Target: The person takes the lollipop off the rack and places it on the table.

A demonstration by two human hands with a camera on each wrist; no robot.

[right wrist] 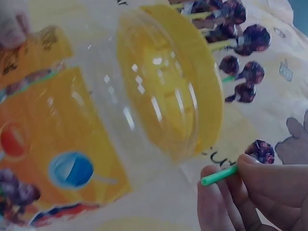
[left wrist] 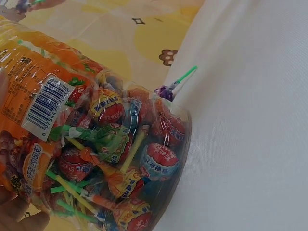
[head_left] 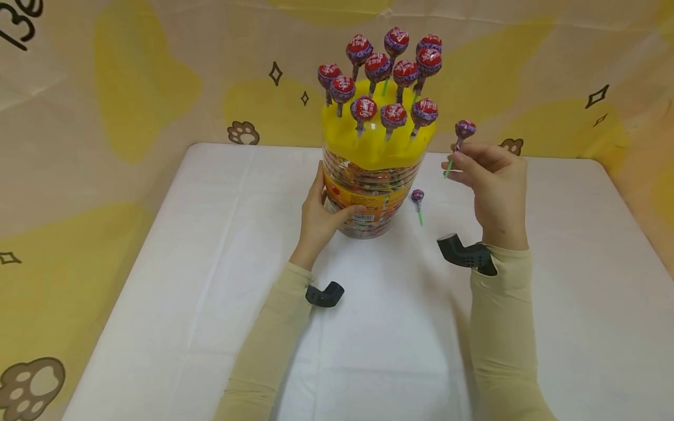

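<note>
A clear plastic jar full of wrapped lollipops stands on the white table, with an orange label round it. Several purple-and-red lollipops stick up out of its yellow lid. My left hand grips the jar's left side, thumb across the front by the barcode. To the right of the jar, my right hand pinches one lollipop by its green stick, head upward. In the right wrist view that hand is beside the lid, apart from it.
Another lollipop with a green stick lies on the white tablecloth, just right of the jar's base. Behind the table hangs a yellow patterned cloth with paw prints. Dark wrist cameras are strapped over both sleeves.
</note>
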